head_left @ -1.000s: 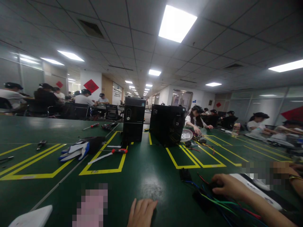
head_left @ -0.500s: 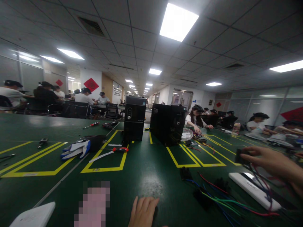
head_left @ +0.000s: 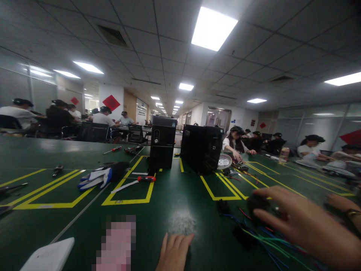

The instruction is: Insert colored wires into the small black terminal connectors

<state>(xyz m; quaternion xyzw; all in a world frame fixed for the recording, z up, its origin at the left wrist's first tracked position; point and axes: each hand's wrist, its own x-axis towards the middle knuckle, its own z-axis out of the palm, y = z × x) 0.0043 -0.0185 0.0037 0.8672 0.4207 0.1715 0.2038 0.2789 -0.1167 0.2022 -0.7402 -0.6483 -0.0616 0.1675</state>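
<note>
My left hand (head_left: 175,250) lies palm down on the green table, fingers stretched out, holding nothing. At the right, my right hand (head_left: 301,220) has its thumb and fingers around a dark, roundish black piece (head_left: 257,205), blurred by motion. Under and beside it lies a bundle of coloured wires (head_left: 265,239), blue, green and red. A black connector (head_left: 223,207) rests at the left end of these wires. Part of the bundle is hidden behind my right hand.
Two black computer towers (head_left: 163,145) (head_left: 201,148) stand ahead. A red-handled screwdriver (head_left: 146,179), work gloves (head_left: 97,177) and a white device (head_left: 49,256) lie to the left. A co-worker's hand (head_left: 338,203) is at the right edge; another person (head_left: 237,143) works beyond a white basket (head_left: 225,162).
My right hand has moved left and nearer, over the wires, with a black piece in its fingers. My left hand stays flat. A co-worker's wrist now shows more at the right.
</note>
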